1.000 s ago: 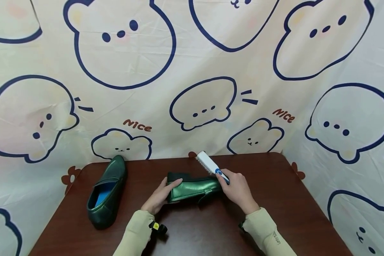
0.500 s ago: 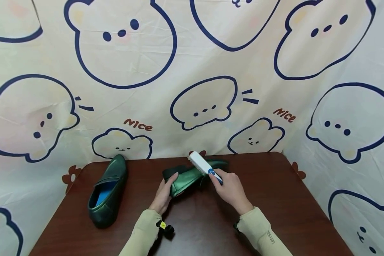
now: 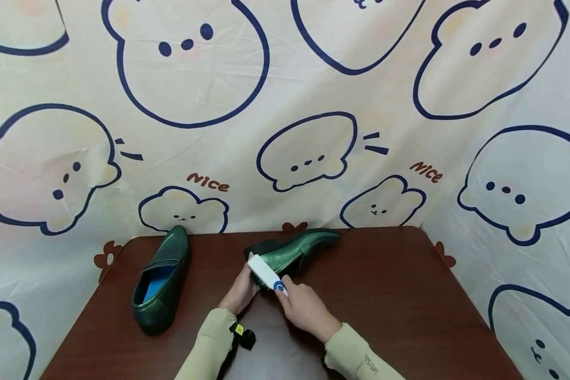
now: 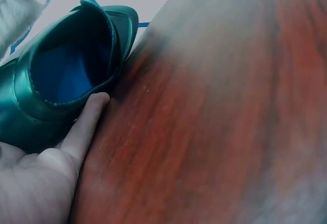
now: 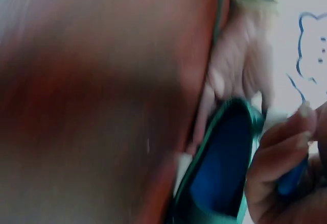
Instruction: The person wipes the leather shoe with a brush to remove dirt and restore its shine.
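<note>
A glossy green loafer (image 3: 309, 244) lies tilted on its side, toe pointing to the far right and dark heel to the left. My left hand (image 3: 241, 290) holds it at the heel end; in the left wrist view a finger stretches along the rim of its blue-lined opening. My right hand (image 3: 309, 309) grips the blue handle of a white brush (image 3: 264, 271). The brush lies over the shoe's heel part, its bristles turned down and hidden. The right wrist view is blurred, showing the curled fingers (image 5: 281, 157) of my right hand beside the shoe's opening.
A matching green loafer (image 3: 160, 314) stands upright at the table's left, toe to the back. The brown wooden table (image 3: 399, 295) meets a cartoon-printed cloth (image 3: 237, 142) behind and at both sides. A small black device (image 3: 247, 339) is strapped to my left wrist.
The loafer has swung so its toe points farther back to the right. My right hand has carried the brush left and nearer, from the shoe's middle to its heel end.
</note>
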`<action>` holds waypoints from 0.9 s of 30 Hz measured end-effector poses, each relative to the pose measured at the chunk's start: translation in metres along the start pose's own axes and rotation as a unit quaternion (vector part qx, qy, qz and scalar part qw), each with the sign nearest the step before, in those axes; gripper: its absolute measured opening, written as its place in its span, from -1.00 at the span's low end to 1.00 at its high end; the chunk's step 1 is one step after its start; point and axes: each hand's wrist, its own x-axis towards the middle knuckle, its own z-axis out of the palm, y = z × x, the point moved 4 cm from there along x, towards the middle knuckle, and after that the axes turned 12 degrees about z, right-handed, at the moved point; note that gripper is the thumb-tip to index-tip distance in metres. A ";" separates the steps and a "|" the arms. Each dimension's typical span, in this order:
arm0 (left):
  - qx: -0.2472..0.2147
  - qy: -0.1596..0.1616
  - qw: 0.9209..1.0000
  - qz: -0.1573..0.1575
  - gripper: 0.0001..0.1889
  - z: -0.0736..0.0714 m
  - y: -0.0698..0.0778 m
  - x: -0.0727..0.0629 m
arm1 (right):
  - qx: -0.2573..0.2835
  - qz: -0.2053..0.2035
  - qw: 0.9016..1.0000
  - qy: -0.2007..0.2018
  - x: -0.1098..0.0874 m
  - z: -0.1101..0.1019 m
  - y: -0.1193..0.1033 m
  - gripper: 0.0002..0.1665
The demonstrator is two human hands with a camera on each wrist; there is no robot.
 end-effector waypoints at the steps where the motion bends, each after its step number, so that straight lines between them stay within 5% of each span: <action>1: -0.004 0.005 1.000 0.001 -0.08 0.000 -0.001 -0.001 | -0.006 0.000 1.000 -0.001 0.000 0.003 -0.003 -0.80; 11: -0.011 0.006 1.000 0.009 -0.05 -0.007 -0.006 -0.002 | -0.067 -0.001 0.994 0.083 -0.004 0.005 -0.005 -0.82; 19: -0.004 -0.033 0.999 0.010 -0.17 -0.009 -0.009 -0.011 | -0.050 0.071 0.985 0.151 0.001 -0.013 0.037 -0.82; 23: 0.006 -0.034 0.999 0.022 -0.18 -0.008 -0.004 -0.008 | -0.052 0.099 0.982 0.153 0.007 -0.029 0.041 -0.79; 27: 0.009 -0.039 0.999 0.024 -0.16 -0.007 -0.003 -0.004 | -0.039 0.089 0.986 0.135 0.006 -0.037 0.021 -0.77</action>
